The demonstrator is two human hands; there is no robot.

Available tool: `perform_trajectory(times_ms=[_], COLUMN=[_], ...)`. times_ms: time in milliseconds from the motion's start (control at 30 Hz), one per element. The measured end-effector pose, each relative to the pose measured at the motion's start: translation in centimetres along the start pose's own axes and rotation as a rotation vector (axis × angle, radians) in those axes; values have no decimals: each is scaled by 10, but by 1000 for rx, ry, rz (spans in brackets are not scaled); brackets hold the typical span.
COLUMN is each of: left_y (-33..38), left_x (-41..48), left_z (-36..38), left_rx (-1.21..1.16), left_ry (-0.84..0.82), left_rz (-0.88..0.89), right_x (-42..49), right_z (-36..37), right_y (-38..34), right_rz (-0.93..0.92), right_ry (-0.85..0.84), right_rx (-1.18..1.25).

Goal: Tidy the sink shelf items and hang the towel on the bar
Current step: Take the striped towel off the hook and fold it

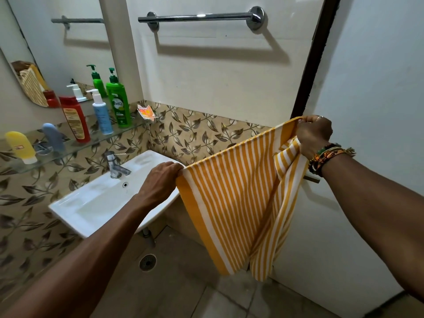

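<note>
A yellow and white striped towel [231,203] hangs spread between both hands, well below the chrome towel bar [197,17] on the wall. My left hand [160,180] pinches its left top corner. My right hand [314,135] grips the right top corner, with loose cloth bunched under the palm. On the glass shelf [68,148] at the left stand a green pump bottle [119,104], a white and blue pump bottle [102,115], a red bottle [76,120], a blue-grey tube [54,136] and a yellow tube [21,146].
A white sink [96,203] with a chrome tap [113,165] sits under the shelf. A mirror [57,42] hangs above it. A dark door frame [314,56] and a white door stand at the right. An orange sachet [145,111] lies at the shelf's right end. A floor drain [147,262] is below.
</note>
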State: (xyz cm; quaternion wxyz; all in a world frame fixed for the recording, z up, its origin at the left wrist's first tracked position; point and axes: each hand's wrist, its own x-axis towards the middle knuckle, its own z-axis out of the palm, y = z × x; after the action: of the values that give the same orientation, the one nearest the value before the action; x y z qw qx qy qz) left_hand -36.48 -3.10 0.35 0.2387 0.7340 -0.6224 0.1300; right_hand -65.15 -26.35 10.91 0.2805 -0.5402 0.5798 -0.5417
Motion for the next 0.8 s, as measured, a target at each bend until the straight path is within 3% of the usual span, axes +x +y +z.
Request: perform_trajectory(times_ms=[300, 467, 800], left_y=[-1, -8, -7], left_x=[-11, -14, -16], left_z=[-2, 2, 3], left_rx=[244, -4, -352], left_ry=[146, 17, 95], left_rz=[115, -56, -352], right_x=[-3, -7, -9], right_z=[3, 5, 0], right_y=[0, 1, 2], right_rz=[-22, -25, 4], right_ry=[-11, -23, -7], right_rx=[-11, -18, 9])
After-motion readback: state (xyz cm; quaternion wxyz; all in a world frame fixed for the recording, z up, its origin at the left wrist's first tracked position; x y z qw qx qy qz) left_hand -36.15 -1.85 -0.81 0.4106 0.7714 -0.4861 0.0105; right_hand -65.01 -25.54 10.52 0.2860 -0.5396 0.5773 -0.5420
